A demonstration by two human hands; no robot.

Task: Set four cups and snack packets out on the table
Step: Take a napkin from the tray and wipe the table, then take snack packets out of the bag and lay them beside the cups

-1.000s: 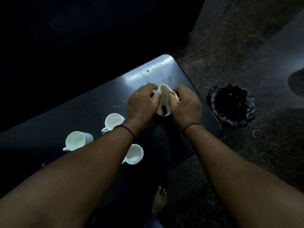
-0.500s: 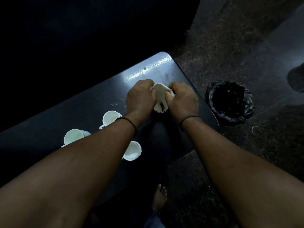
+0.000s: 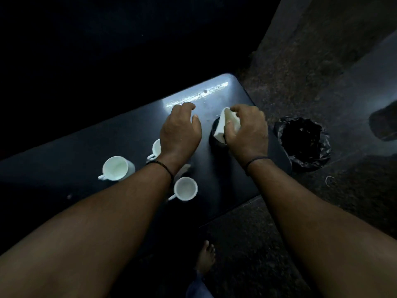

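On the dark table point(image 3: 86, 147) stand three white cups: one at the left point(image 3: 116, 168), one point(image 3: 156, 148) half hidden behind my left wrist, and one nearer the front edge point(image 3: 185, 188). My right hand point(image 3: 247, 132) grips a white packet point(image 3: 225, 123) held over a dark round object point(image 3: 214, 138) near the table's right end; I cannot tell what that object is. My left hand point(image 3: 180, 130) hovers over the table just left of the packet, fingers loosely apart, holding nothing.
A bin lined with a black bag point(image 3: 303, 143) stands on the floor just off the table's right edge. My bare foot point(image 3: 206, 257) shows below the table's front edge. The area beyond the table is in darkness.
Both hands were on the white packet. My left hand has let go and moved left; the right hand alone holds it.
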